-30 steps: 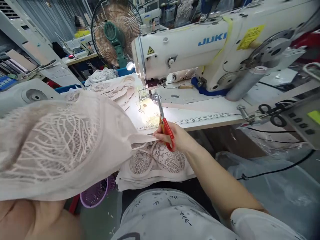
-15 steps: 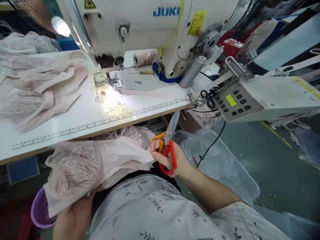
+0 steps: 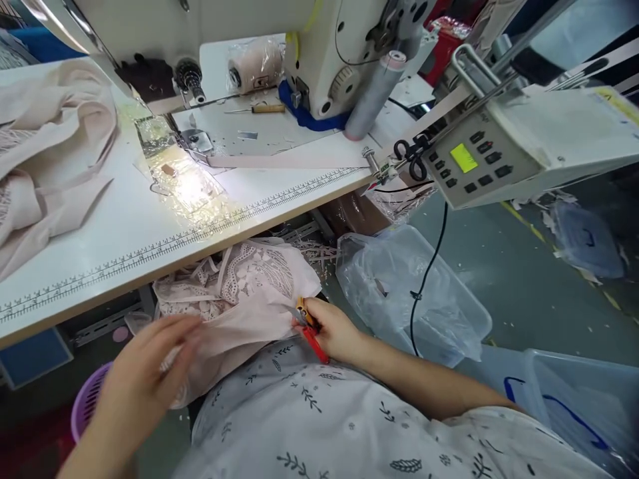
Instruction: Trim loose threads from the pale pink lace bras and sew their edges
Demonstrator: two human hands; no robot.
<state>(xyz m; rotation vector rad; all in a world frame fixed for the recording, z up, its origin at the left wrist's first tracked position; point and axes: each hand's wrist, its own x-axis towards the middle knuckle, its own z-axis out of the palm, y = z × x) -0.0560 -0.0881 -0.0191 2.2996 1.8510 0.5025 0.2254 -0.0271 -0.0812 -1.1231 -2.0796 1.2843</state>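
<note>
My right hand (image 3: 334,329) is closed around scissors (image 3: 313,338) with red and orange handles, their blades pointing left over pale pink fabric. This fabric is a lace garment (image 3: 254,273), perhaps a bra, lying across my lap below the table edge. Its fabric touches the fingers of my right hand. Over the garment's left part is my left hand (image 3: 142,372), slightly blurred, with its thumb apart from the fingers and nothing plainly gripped.
A sewing machine (image 3: 249,20) stands on the white table (image 3: 124,226), which has a ruler strip along its front edge. More pink garments (image 3: 60,146) lie at left. A control box (image 3: 499,153) juts out at right. Below are a clear plastic bin (image 3: 449,319) and a purple basket (image 3: 87,399).
My left hand has come up from beneath the garment to above it. The scissors have turned from pointing up to pointing left, and the garment has bunched lower on my lap. The view has shifted.
</note>
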